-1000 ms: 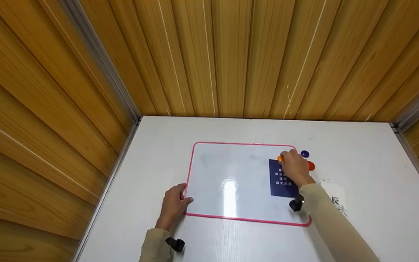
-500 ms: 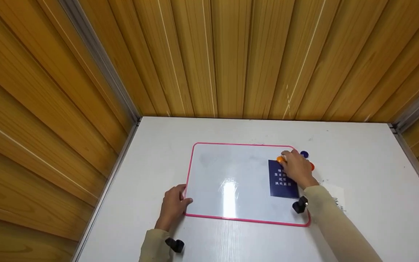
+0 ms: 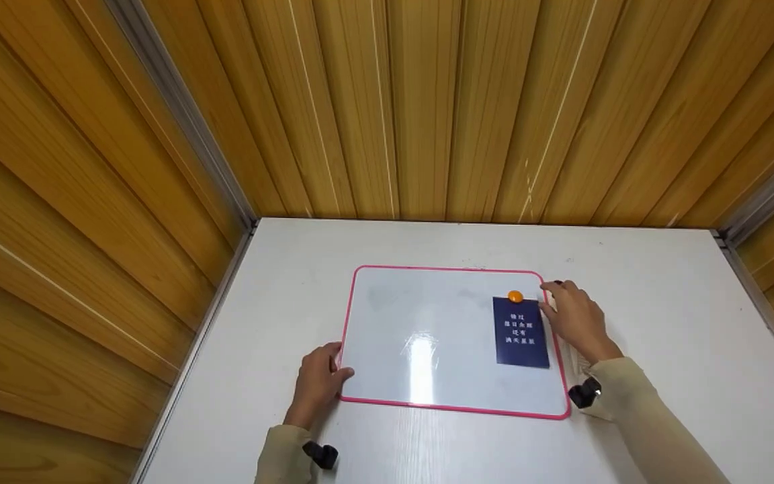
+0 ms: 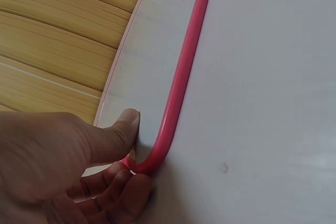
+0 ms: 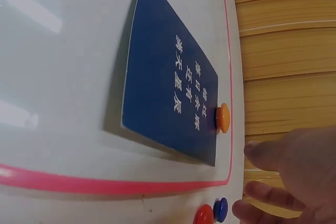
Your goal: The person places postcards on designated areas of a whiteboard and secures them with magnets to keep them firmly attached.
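Note:
A whiteboard (image 3: 420,289) with a pink frame lies flat on the table. My left hand (image 3: 316,386) grips its left edge near the front corner, thumb on the surface and fingers against the frame (image 4: 181,72). A dark blue card (image 3: 521,336) with white printed characters lies at the board's right side, an orange round magnet (image 3: 515,296) on its top edge. My right hand (image 3: 578,323) is just beyond the board's right edge, fingers loosely bent and holding nothing. Near its fingertips in the right wrist view are a blue magnet (image 5: 221,210) and a red magnet (image 5: 203,215).
The white table (image 3: 306,249) meets a wood-patterned panel wall (image 3: 420,114) at the back, with another panel wall (image 3: 84,222) on the left. A pale paper (image 3: 592,410) right of the board is mostly hidden under my right forearm.
My right hand has let go of the orange magnet, which stays on the card's top edge, and has moved right off the board toward the other magnets. My left hand keeps its place.

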Motion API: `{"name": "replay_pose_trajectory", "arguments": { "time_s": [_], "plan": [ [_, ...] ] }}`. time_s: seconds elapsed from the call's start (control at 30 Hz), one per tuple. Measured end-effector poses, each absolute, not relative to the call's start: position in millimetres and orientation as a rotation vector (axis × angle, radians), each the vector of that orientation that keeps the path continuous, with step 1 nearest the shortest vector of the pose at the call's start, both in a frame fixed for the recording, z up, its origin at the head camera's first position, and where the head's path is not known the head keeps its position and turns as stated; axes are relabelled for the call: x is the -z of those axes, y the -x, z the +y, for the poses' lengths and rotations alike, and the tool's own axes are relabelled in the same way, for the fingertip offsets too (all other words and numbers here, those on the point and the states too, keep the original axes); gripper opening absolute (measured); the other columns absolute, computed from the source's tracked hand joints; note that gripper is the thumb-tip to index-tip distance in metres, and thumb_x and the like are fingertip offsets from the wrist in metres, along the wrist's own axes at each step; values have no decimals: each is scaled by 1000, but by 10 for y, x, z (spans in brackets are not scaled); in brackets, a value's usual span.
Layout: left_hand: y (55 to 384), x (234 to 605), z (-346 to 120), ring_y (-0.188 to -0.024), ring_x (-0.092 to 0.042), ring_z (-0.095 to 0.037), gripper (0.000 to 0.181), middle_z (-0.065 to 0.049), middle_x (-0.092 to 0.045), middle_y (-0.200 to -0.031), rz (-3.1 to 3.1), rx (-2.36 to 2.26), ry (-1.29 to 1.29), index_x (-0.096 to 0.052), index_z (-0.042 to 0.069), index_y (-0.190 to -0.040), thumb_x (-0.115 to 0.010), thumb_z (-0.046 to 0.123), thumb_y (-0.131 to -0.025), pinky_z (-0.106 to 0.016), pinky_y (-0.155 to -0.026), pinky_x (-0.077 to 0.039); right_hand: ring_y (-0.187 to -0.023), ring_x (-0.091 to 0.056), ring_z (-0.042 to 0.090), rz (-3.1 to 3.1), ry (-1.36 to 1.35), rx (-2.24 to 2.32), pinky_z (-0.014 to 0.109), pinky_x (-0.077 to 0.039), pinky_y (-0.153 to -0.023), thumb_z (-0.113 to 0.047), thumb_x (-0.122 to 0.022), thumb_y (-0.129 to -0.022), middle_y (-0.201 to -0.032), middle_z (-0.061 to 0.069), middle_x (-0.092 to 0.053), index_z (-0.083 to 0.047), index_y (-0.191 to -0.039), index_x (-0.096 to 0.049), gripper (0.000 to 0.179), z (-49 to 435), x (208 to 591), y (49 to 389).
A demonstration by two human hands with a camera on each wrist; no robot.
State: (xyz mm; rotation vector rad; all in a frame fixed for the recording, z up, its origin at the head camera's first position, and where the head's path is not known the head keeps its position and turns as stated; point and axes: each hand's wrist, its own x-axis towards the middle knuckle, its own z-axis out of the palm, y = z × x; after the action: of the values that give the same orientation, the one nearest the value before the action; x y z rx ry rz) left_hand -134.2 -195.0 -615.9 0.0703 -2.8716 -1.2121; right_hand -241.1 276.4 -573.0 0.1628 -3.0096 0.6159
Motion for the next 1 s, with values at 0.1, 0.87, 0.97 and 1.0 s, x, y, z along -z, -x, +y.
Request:
{"name": "replay_pose_trajectory", "arguments": {
  "time_s": [0.1, 0.87, 0.97, 1.0],
  "plan": [
    [1351, 6152, -1953, -73, -48, -16, 53, -2, -53, -79, -2873, 1210, -72, -64, -1, -133, -83, 7, -85, -31, -63, -42, -94, -60, 42, -2982, -172, -611, 59, -51, -80, -16, -72, -96, -117, 30, -59, 0, -137, -60, 45, 2847, 5727, 2346],
    [1338, 6180, -1956, -71, -48, -16, 53, -1, -53, -78, -2858, 1237, -86, -64, -1, -133, -83, 7, -85, -30, -61, -40, -85, -52, 44, -3103, 5, -657, 43, -46, -56, -22, -73, -94, -123, 39, -47, -3, -150, -43, 67, 3381, 5676, 1735],
    [1336, 6191, -1961, -71, -46, -15, 53, 0, -51, -77, -2858, 1209, -61, -64, -1, -133, -83, 8, -85, -29, -61, -39, -85, -52, 45, -3129, 54, -678, 43, -47, -56, -23, -72, -94, -125, 40, -44, -3, -152, -40, 69, 3429, 5684, 1657],
    [1336, 6192, -1964, -71, -46, -15, 53, 0, -51, -76, -2856, 1204, -51, -64, -1, -133, -83, 8, -85, -29, -62, -39, -85, -52, 45, -3136, 70, -681, 42, -46, -55, -23, -72, -94, -125, 40, -44, -3, -152, -39, 69, 3440, 5690, 1636]
  ]
}}
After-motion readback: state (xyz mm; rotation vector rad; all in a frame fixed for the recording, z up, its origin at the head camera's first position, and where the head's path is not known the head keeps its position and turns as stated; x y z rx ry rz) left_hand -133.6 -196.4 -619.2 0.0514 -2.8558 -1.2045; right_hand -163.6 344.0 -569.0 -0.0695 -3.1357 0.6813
